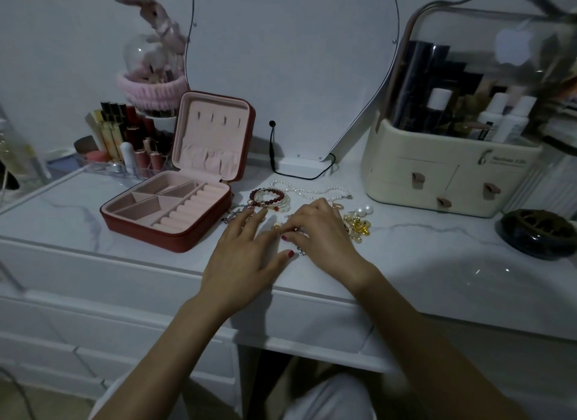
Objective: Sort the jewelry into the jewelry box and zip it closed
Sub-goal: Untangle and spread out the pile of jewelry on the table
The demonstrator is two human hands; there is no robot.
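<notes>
A red jewelry box [175, 229] with pink lining stands open on the white table, its compartments bare. To its right lies a pile of jewelry: beaded bracelets [269, 198], a pearl necklace [312, 191], gold earrings [359, 227], pearl earrings [365, 209] and a silver chain [232, 216]. My left hand [246, 257] rests flat on the table with fingers spread, its tips near the bracelets. My right hand [321, 232] hovers over the pile with fingers curled down onto small pieces; what it pinches is hidden.
A clear lipstick organizer [125, 138] stands behind the box. A heart-shaped mirror [290, 69] leans at the back with a black cable [274, 157]. A cream cosmetics case [452, 169] sits at right, a dark round dish [540, 233] beside it.
</notes>
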